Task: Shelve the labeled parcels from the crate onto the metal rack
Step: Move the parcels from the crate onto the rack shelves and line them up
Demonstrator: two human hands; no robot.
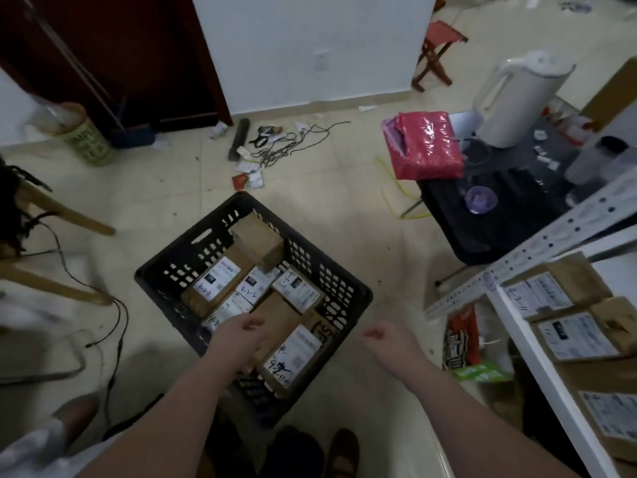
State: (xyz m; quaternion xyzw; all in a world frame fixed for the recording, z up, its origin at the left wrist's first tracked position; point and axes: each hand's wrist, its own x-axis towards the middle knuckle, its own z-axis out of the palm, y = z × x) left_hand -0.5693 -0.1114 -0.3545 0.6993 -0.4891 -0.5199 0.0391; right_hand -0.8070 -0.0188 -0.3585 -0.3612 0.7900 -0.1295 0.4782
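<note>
A black plastic crate (348,305) stands on the tiled floor in front of me, holding several brown cardboard parcels with white labels. My left hand (238,339) reaches into the crate, its fingers loosely curled over a plain brown parcel (275,319) beside a labeled parcel (293,357); whether it touches that parcel is unclear. My right hand (389,339) hovers over the floor right of the crate, fingers loosely curled and holding nothing. The white metal rack (510,274) stands at the right, with three labeled parcels (551,291) lying on its shelf.
A black low table (499,215) with a white kettle (517,101) and a pink bag (427,146) stands behind the rack. Cables and paper scraps (275,146) litter the floor beyond the crate. A wooden chair leg (65,212) and cords sit at the left.
</note>
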